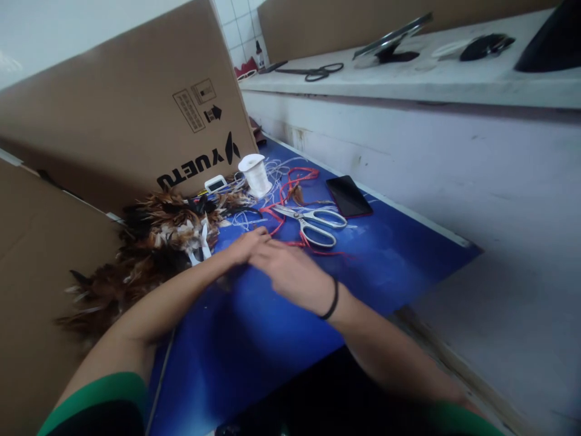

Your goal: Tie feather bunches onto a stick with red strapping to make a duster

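My left hand (249, 244) and my right hand (290, 274) meet over the blue tabletop (363, 275), fingertips together. The fingers of both look closed, though they are blurred and overlap. Whatever they hold, if anything, is too small or hidden to make out. Just beyond the fingers lies a red ribbon (299, 175), loosely looped, with one strand running close to my hands. A pair of scissors (313, 221) with pale handles rests across part of it. To the left of my hands is a pile of brown and black feathers (167, 224), with white strips among them.
Beyond the hands stand a white spool (255, 175) with loose clear cord around it and a small white device (215, 183). A dark phone (349, 195) lies at right. Cardboard (127, 103) walls the left. The raised ledge (408, 75) carries black scissors (313, 71).
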### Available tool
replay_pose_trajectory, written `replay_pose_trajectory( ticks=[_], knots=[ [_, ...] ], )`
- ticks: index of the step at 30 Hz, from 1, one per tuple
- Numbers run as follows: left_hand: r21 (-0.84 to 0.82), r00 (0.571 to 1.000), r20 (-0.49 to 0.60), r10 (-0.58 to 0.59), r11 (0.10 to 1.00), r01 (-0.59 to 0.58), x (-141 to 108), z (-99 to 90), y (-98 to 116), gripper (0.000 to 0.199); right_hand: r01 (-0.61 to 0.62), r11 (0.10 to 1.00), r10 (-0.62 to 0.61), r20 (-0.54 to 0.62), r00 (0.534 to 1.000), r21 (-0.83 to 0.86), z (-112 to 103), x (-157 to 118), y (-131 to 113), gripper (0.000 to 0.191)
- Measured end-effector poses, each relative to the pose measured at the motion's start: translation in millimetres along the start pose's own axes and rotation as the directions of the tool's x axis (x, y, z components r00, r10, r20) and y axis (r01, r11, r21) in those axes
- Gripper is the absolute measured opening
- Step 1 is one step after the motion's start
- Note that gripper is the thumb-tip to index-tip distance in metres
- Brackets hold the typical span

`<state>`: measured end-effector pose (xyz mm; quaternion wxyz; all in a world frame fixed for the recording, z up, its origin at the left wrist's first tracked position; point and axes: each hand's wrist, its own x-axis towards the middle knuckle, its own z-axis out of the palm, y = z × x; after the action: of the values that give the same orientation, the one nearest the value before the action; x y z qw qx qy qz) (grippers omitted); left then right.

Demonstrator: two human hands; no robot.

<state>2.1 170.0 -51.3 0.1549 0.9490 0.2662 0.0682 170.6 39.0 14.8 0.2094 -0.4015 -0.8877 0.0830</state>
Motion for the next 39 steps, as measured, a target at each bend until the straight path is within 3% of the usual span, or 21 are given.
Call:
replay_pose_trajectory(
  ticks=[2, 4, 6, 8, 13, 17, 21, 24, 26, 28, 30, 35, 39],
  knots=[
    [-0.016, 1.0, -0.014, -0.016, 1.0, 0.015, -7.8, -7.5, -6.4, 0.016, -0.272, 0.955, 0.274, 0.0, 0.962, -0.117, -10.7, -10.9, 25.6, 0.029],
    [-0.033, 0.994, -0.071, -0.08, 0.996, 0.078, -17.6, -18.7, -9.1, 0.017, -0.454, 0.849, 0.469, -0.011, 0.883, -0.271, -10.8, -20.3, 54.5, 0.03],
    [-0.062, 0.975, -0.142, -0.17, 0.985, 0.163, -28.1, -30.3, -9.6, 0.02, -0.521, 0.781, 0.549, -0.02, 0.836, -0.345, -4.1, -26.6, 80.7, 0.032],
    [-0.129, 0.946, -0.196, -0.26, 0.963, 0.238, -38.5, -40.5, -9.3, 0.024, -0.521, 0.768, 0.569, 0.024, 0.822, -0.374, 4.2, -29.2, 99.5, 0.032],
    [-0.456, 0.861, -0.174, -0.477, 0.814, 0.359, -60.2, -62.9, -4.6, 0.028, -0.499, 0.774, 0.56, 0.053, 0.827, -0.39, 13.2, -23.1, 112.3, 0.036],
    [-0.632, 0.762, -0.244, -0.6, 0.694, 0.344, -71.9, -85.6, 2.4, 0.029, -0.471, 0.795, 0.542, 0.099, 0.835, -0.382, 10.3, -16.4, 110.2, 0.032],
    [-0.727, 0.643, -0.363, -0.674, 0.637, 0.258, -76.3, -111.5, 6.7, 0.018, -0.542, 0.81, 0.57, 0.079, 0.818, -0.226, 3.7, -18.3, 114.7, 0.025],
    [-0.806, 0.511, -0.401, -0.761, 0.558, 0.199, -74.7, -130.2, 8.5, 0.015, -0.613, 0.79, 0.612, 0.03, 0.79, 0.019, -1.7, -29.1, 119.2, 0.022],
    [-0.841, 0.413, -0.42, -0.808, 0.518, 0.158, -71.9, -142.6, 10.4, 0.014, -0.596, 0.788, 0.607, -0.037, 0.794, 0.154, -5.6, -41.1, 118.9, 0.024],
    [-0.847, 0.353, -0.456, -0.817, 0.52, 0.11, -68.0, -155.7, 13.7, 0.016, -0.564, 0.801, 0.588, -0.087, 0.804, 0.201, -9.8, -56.0, 115.0, 0.024],
    [-0.827, 0.343, -0.507, -0.791, 0.558, 0.065, -63.2, -169.4, 18.2, 0.019, -0.545, 0.819, 0.565, -0.095, 0.819, 0.178, -14.0, -72.0, 108.7, 0.023],
    [-0.761, 0.38, -0.611, -0.695, 0.648, -0.039, -49.4, -204.7, 32.0, 0.021, -0.437, 0.899, 0.437, -0.037, 0.899, 0.007, -16.4, -103.8, 96.0, 0.027],
    [-0.678, 0.414, -0.686, -0.599, 0.732, -0.063, -39.4, -230.9, 50.5, 0.018, -0.401, 0.912, 0.405, 0.03, 0.914, -0.091, -9.3, -116.7, 92.8, 0.029]
  ],
)
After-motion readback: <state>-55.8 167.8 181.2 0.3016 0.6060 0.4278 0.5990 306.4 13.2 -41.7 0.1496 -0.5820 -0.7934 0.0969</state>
